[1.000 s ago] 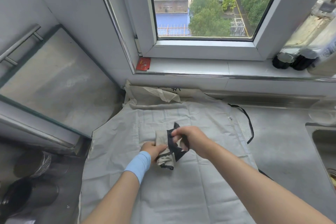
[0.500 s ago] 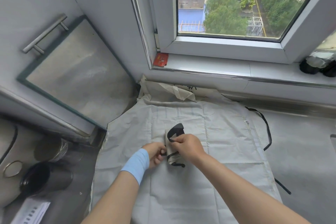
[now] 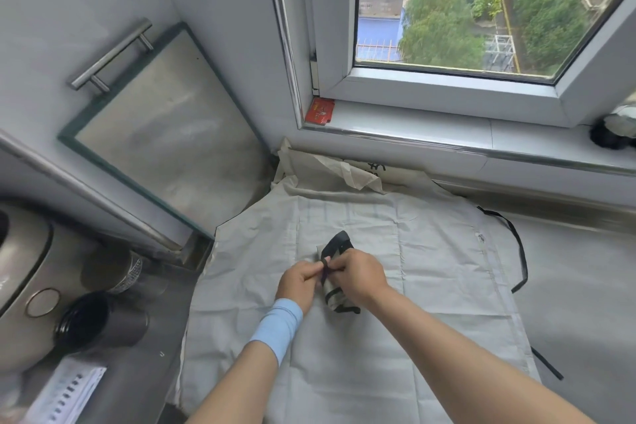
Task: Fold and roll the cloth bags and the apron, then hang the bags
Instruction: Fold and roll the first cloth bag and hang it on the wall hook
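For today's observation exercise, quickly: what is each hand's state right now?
Left hand: closed, pinching the black strap of the rolled cloth bag.
Right hand: closed, gripping the same strap.

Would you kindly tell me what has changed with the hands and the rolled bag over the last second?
The left hand has moved from gripping the rolled bag to pinching its black strap beside the right hand, which keeps hold of the strap. The apron stays spread flat beneath, the other cloth bag at its far edge.

two hands (image 3: 299, 280) (image 3: 361, 277), one rolled bag (image 3: 335, 299), one flat bag (image 3: 330, 165), one apron (image 3: 378, 354), two cups (image 3: 99, 320) (image 3: 113, 268), one red card (image 3: 320, 110), one wristband (image 3: 277, 327), one handle (image 3: 110, 55), one window (image 3: 447, 10)
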{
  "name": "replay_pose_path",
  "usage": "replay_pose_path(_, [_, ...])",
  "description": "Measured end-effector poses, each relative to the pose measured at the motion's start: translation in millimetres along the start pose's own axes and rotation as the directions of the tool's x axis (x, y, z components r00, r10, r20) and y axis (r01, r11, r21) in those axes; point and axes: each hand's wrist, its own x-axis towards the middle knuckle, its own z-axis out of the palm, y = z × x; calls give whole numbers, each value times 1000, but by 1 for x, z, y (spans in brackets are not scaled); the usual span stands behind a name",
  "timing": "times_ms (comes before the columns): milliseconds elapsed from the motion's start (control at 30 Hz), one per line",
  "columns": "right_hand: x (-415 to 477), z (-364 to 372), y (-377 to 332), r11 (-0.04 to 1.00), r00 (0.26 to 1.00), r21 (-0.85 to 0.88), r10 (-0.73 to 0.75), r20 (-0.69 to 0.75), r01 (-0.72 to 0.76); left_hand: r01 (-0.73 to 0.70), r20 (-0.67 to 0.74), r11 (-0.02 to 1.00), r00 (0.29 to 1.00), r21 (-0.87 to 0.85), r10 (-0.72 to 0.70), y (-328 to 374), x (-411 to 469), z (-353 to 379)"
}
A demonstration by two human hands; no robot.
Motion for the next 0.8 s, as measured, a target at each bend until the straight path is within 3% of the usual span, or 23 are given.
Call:
replay_pose_path(100, [0, -3, -3, 996, 998, 78, 44, 35, -46, -117, -5, 954, 992, 275, 123, 4, 6, -7])
replay_pose_path(267, [-3, -4, -11, 979, 992, 165, 113, 59, -122, -207, 80, 859, 978, 469, 192, 15, 15, -23])
replay_pose_path(433, [-4, 0, -9, 985, 998, 159, 60, 20, -62, -280, 168, 761, 960, 585, 224, 20, 10, -37])
replay_pose_path(633, [-9, 4, -8, 992, 999, 124, 29, -29, -25, -286, 107, 880, 958, 380, 265, 30, 3, -43])
replay_pose_path(733, [-13, 1, -8, 979, 998, 201, -27, -64, 40, -175, 62, 977, 984, 121, 168, 48, 8, -36])
replay_pose_path(800, [-14, -1, -7, 981, 998, 185, -56, -29, 60, -106, 136, 994, 985, -3, 106, 58, 15, -31])
